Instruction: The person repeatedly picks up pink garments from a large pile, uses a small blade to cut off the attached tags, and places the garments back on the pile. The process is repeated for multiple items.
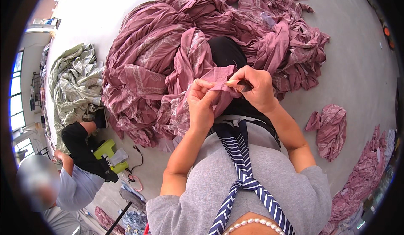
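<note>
A dusky pink patterned cloth (pixel 221 76) is stretched between my two hands above my lap. My left hand (pixel 201 104) is closed, pinching the cloth's edge between thumb and fingers. On its right side, my right hand (pixel 256 87) is closed too, thumb and forefinger at the edge of the same cloth. A small dark tool (pixel 245 85) sits in the right hand's curled fingers; most of it is hidden, so its kind does not show. From my hands the cloth runs into a large crumpled heap of the same fabric (pixel 151 41) ahead of me.
My black-clad knee (pixel 227 52) pokes up against the heap. At left lies a pale green fabric pile (pixel 75 83), near a seated person (pixel 78 184) and a lime-green plastic item (pixel 105 150). A pink bundle (pixel 331 132) and a longer pink pile (pixel 362 176) lie at right.
</note>
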Motion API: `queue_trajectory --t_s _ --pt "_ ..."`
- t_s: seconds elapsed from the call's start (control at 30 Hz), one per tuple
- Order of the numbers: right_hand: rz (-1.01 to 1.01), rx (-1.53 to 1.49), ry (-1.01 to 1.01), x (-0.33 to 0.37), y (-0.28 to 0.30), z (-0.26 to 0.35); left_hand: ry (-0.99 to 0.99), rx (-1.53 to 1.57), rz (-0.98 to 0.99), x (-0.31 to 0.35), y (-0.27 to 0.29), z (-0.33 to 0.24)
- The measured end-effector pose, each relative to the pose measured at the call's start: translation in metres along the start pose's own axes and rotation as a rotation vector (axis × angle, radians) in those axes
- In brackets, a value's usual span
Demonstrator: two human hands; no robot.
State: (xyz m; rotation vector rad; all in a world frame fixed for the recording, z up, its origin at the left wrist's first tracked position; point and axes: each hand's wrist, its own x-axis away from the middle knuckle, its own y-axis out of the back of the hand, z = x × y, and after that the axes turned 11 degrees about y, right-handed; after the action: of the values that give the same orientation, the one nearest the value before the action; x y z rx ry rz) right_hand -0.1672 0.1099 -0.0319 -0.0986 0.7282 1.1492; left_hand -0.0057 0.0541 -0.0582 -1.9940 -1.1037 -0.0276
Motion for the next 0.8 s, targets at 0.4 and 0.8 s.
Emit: queue_trajectory --t_s 0.4,0.8 --pt "0.149 0.083 -0.251 0.004 0.023 0.021 -0.026 0.033 -0.113 0.000 -0.011 -0.006" --pt "0.104 -0.173 -0.373 0.008 0.017 0.018 -0.168 -0.078 -0.019 0.004 -0.013 -0.008"
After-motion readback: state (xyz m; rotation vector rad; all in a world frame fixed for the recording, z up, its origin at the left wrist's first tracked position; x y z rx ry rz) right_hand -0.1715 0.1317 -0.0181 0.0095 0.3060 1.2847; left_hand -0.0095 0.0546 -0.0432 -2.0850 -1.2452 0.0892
